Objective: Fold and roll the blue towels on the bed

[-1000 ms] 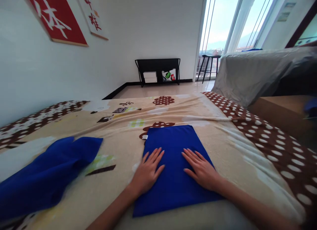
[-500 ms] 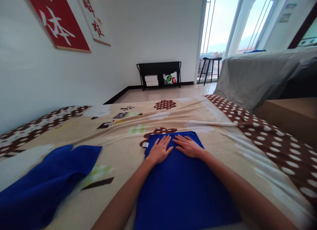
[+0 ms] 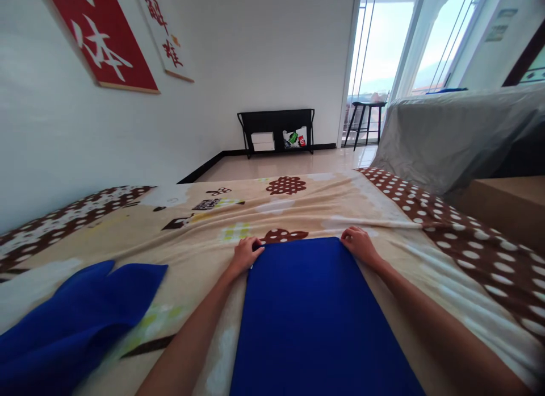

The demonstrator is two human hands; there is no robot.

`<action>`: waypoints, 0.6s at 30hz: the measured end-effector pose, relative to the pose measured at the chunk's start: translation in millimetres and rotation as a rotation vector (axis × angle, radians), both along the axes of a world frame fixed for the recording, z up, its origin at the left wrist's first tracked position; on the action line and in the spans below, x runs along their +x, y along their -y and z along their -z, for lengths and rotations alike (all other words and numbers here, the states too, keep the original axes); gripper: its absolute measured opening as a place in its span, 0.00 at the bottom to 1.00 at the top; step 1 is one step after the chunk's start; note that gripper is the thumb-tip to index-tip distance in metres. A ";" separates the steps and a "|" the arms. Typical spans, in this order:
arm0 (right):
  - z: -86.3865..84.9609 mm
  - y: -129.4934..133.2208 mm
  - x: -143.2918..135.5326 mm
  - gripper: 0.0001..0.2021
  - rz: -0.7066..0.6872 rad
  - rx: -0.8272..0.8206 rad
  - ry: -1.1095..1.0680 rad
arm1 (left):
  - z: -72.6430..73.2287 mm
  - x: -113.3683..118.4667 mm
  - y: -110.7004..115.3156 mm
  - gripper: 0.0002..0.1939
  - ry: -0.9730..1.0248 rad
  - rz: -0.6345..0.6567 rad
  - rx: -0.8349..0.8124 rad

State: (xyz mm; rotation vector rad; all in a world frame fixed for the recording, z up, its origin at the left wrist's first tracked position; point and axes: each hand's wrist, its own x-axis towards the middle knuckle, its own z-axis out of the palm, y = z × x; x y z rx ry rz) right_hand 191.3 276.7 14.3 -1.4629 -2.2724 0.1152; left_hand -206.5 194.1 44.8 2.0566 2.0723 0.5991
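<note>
A blue cloth [image 3: 317, 316] lies flat and smooth in front of me on a patterned blanket [image 3: 204, 299]. Its far left corner is pinched in my left hand [image 3: 246, 255]. At the far right corner, my right hand [image 3: 358, 244] has its fingers closed on the cloth's edge. The far edge runs nearly straight between the two hands. Off to the left lies a second blue cloth [image 3: 93, 305], crumpled, and neither hand touches it.
A cardboard box [image 3: 506, 205] and furniture under a plastic cover [image 3: 447, 134] stand to the right. Beyond the blanket are a black rack [image 3: 276, 120] against the wall and a dark stool [image 3: 366, 106] by the glass door.
Both hands have moved apart from the middle of the cloth's far part to its two far corners, and their spread fingers have closed there. The cloth's far edge now looks straighter.
</note>
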 end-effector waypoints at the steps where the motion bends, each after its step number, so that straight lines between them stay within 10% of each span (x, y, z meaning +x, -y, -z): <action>1: 0.8 -0.2 0.4 0.14 0.005 0.006 0.005 | 0.1 0.4 -1.2 0.14 0.015 0.003 -0.016; 18: -16.5 5.6 -3.8 0.13 0.063 0.091 0.132 | -16.3 -1.7 10.9 0.15 -0.003 -0.119 -0.013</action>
